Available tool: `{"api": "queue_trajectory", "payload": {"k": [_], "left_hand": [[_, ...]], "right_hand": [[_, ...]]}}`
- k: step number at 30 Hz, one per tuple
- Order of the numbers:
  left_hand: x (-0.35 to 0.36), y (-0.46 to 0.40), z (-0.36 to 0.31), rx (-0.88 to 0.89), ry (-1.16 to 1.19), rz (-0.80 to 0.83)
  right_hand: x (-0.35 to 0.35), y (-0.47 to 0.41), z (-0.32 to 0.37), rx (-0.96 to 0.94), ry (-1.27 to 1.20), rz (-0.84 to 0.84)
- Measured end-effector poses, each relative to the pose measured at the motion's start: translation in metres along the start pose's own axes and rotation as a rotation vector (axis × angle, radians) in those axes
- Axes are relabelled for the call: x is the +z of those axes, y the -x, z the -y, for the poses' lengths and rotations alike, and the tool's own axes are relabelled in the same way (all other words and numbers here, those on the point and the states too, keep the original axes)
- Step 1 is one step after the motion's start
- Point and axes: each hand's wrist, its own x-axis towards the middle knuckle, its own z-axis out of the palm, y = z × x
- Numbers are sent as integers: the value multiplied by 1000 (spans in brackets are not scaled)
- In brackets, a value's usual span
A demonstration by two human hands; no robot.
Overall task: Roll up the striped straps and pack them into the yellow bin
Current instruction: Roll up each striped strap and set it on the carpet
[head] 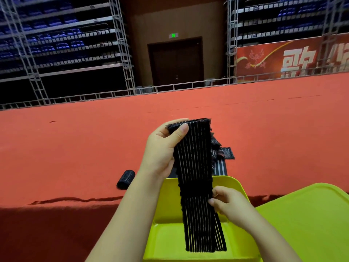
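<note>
One rolled strap point(126, 179) lies on the red table point(75, 148) left of the yellow bin point(170, 233), whose visible floor holds no rolls. Above the bin, the left hand point(162, 148) pinches the top of an unrolled striped strap point(196, 176); the right hand point(228, 203) pinches its edge. Behind the bin, loose straps point(222, 156) await rolling; a yellow lid point(311, 224) lies to the right.
</note>
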Motion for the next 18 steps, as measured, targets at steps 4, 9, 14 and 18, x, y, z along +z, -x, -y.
{"api": "queue_trajectory", "payload": {"k": [4, 9, 14, 18], "left_hand": [[-4, 3, 3, 31, -51, -9], [-3, 4, 0, 72, -86, -15], [0, 4, 2, 73, -149, -19], [5, 7, 6, 61, -151, 19]], "right_hand": [[-3, 2, -1, -5, 148, -46], [-5, 2, -2, -14, 169, -79], [-8, -1, -6, -7, 264, -193], [-21, 8, 23, -160, -20, -252]]}}
